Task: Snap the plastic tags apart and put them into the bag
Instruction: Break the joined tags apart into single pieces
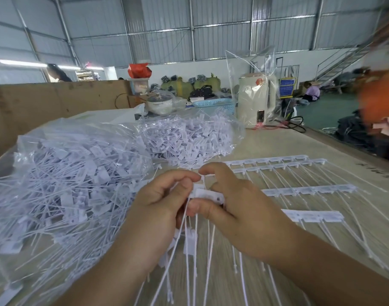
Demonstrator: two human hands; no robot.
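Pinching a strip of tags [207, 194] between left hand [164, 202] and right hand [235, 204], just beside the bulging bag [63, 173] on the counter [321, 151].

White plastic tags [207, 194] and strips [308, 191], clear bag [63, 173] of white pieces, pale wood-grain table [321, 146], cream kettle [255, 100], light blue basket [213, 104], brown cardboard [45, 100].

White tag strip [207, 195] is pinched between your left hand [164, 208] and right hand [237, 208], tails hanging toward you. Uncut strips [308, 191] lie flat on the counter to the right. Clear bag [63, 177] at left, heaped with loose tags.
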